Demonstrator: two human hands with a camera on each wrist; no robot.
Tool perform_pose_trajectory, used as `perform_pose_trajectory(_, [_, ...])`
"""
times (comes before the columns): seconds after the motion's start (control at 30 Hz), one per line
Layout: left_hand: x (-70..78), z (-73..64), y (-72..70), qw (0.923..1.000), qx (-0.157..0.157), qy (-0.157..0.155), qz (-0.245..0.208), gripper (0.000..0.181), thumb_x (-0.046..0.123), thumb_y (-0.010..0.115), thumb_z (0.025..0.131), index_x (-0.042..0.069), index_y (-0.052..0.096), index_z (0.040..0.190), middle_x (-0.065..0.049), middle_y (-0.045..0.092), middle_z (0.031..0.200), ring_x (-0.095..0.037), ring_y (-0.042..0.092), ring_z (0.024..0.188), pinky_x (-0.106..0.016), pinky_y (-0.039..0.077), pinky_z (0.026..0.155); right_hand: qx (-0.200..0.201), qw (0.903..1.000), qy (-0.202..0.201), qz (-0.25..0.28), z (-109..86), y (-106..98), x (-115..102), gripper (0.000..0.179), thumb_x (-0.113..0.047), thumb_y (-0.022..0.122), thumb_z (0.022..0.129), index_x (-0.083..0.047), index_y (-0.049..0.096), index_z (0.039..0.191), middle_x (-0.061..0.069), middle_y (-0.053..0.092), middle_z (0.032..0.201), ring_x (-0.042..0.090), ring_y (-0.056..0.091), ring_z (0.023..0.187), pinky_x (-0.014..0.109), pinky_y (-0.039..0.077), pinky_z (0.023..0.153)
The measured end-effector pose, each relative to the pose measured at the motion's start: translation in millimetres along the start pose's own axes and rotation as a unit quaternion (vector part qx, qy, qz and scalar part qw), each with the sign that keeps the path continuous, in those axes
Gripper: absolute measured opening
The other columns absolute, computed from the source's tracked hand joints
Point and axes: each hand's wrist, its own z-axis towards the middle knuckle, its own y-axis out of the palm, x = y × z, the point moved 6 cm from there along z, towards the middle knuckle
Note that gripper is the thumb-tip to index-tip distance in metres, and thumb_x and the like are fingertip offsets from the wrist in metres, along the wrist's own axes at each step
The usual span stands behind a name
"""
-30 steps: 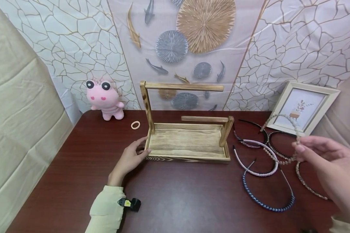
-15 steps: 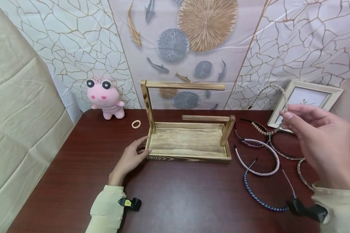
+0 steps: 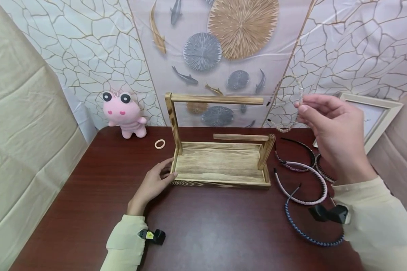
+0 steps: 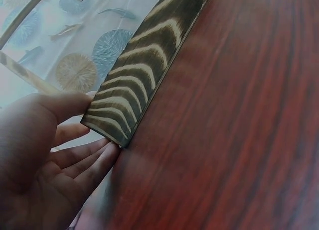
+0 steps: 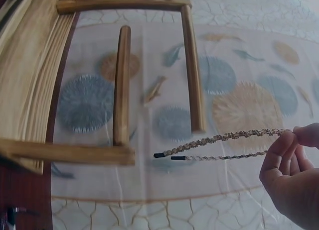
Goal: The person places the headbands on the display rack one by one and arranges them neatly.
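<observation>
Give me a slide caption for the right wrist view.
Right hand holding a black-tipped headband, its open end facing a wooden rack.

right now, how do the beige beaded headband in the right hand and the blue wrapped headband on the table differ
The beige beaded headband is held up by the right hand; the blue wrapped headband lies on the dark red table. In the head view, the beaded one opens leftward, while the blue one opens away. Both are slim, curved bands.

Pale sleeves (image 3: 124,237) w/ blk cams (image 3: 159,237)
</observation>
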Motion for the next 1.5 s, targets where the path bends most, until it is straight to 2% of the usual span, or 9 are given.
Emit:
perform_pose_trajectory(0.23, [0.1, 1.0, 0.0, 1.0000, 0.003, -0.003, 0.000, 0.055, 0.019, 0.067, 0.096, 0.008, 0.047, 0.146, -0.014, 0.060, 0.130, -0.027, 0.059, 0.121, -0.038, 0.054, 0.099, -0.022, 0.9992, -0.004, -0.033, 11.1, 26, 20, 0.016, 0.014, 0.070, 0.083, 0.011, 0.071, 0.099, 0.014, 0.074, 0.088, 0.018, 0.072, 0.079, 0.023, 0.061, 0.069])
perform_pose_trajectory(0.53, [-0.8, 1.1, 0.5, 1.0000, 0.003, 0.002, -0.009, 0.055, 0.019, 0.067, 0.096, 0.008, 0.047, 0.146, -0.016, 0.060, 0.131, -0.029, 0.058, 0.122, -0.041, 0.053, 0.100, -0.038, 0.9943, 0.012, -0.098, 15.3, 54, 58, 0.014, 0.012, 0.069, 0.085, 0.004, 0.072, 0.096, 0.007, 0.074, 0.088, 0.013, 0.068, 0.077, 0.020, 0.059, 0.070])
perform_pose_trajectory(0.77, [-2.1, 1.2, 1.4, 0.9997, 0.006, 0.002, -0.024, 0.055, 0.015, 0.067, 0.096, 0.003, 0.046, 0.146, -0.023, 0.058, 0.132, -0.035, 0.056, 0.123, -0.047, 0.051, 0.102, -0.056, 0.9870, 0.015, -0.150, 17.7, 75, 89, 0.014, 0.008, 0.069, 0.087, 0.006, 0.070, 0.100, 0.005, 0.072, 0.088, 0.010, 0.066, 0.075, 0.019, 0.059, 0.070])
perform_pose_trajectory(0.97, [23.6, -6.0, -2.9, 0.9996, 0.002, -0.003, -0.026, 0.055, 0.007, 0.066, 0.095, -0.005, 0.044, 0.145, -0.029, 0.057, 0.130, -0.040, 0.056, 0.123, -0.050, 0.050, 0.102, -0.067, 0.9814, 0.030, -0.178, 19.1, 98, 112, 0.023, 0.005, 0.069, 0.088, 0.011, 0.066, 0.110, 0.011, 0.073, 0.095, 0.010, 0.066, 0.076, 0.021, 0.059, 0.071])
perform_pose_trajectory(1.03, [20.5, -5.4, -3.7, 0.9998, 0.004, 0.001, -0.020, 0.055, 0.008, 0.066, 0.095, -0.004, 0.045, 0.145, -0.028, 0.058, 0.129, -0.038, 0.057, 0.121, -0.047, 0.052, 0.101, -0.071, 0.9813, 0.035, -0.176, 19.1, 107, 119, 0.024, 0.003, 0.070, 0.089, 0.010, 0.066, 0.111, 0.014, 0.073, 0.098, 0.014, 0.067, 0.079, 0.022, 0.060, 0.072])
perform_pose_trajectory(1.2, [-6.6, 2.9, -2.5, 0.9999, 0.010, 0.001, -0.007, 0.055, 0.017, 0.069, 0.095, 0.008, 0.049, 0.145, -0.016, 0.062, 0.127, -0.027, 0.060, 0.119, -0.037, 0.054, 0.099, -0.077, 0.9819, 0.035, -0.170, 18.6, 130, 135, 0.025, 0.001, 0.070, 0.089, 0.009, 0.067, 0.113, 0.018, 0.072, 0.104, 0.017, 0.068, 0.085, 0.023, 0.060, 0.073])
perform_pose_trajectory(1.4, [-8.2, 2.8, 0.2, 0.9998, 0.006, -0.013, -0.015, 0.055, 0.019, 0.069, 0.094, 0.011, 0.050, 0.145, -0.014, 0.061, 0.128, -0.025, 0.060, 0.120, -0.035, 0.054, 0.099, -0.086, 0.9813, 0.039, -0.168, 17.3, 152, 152, 0.023, 0.000, 0.070, 0.090, 0.008, 0.068, 0.112, 0.022, 0.071, 0.106, 0.013, 0.067, 0.082, 0.024, 0.060, 0.076])
perform_pose_trajectory(1.5, [-7.7, 2.4, -0.8, 0.9998, 0.003, -0.015, -0.016, 0.055, 0.018, 0.069, 0.094, 0.011, 0.049, 0.145, -0.015, 0.061, 0.128, -0.026, 0.060, 0.120, -0.036, 0.054, 0.099, -0.088, 0.9796, 0.037, -0.177, 15.5, 162, 159, 0.022, -0.003, 0.071, 0.090, 0.005, 0.069, 0.110, 0.019, 0.073, 0.104, 0.011, 0.066, 0.081, 0.024, 0.060, 0.076])
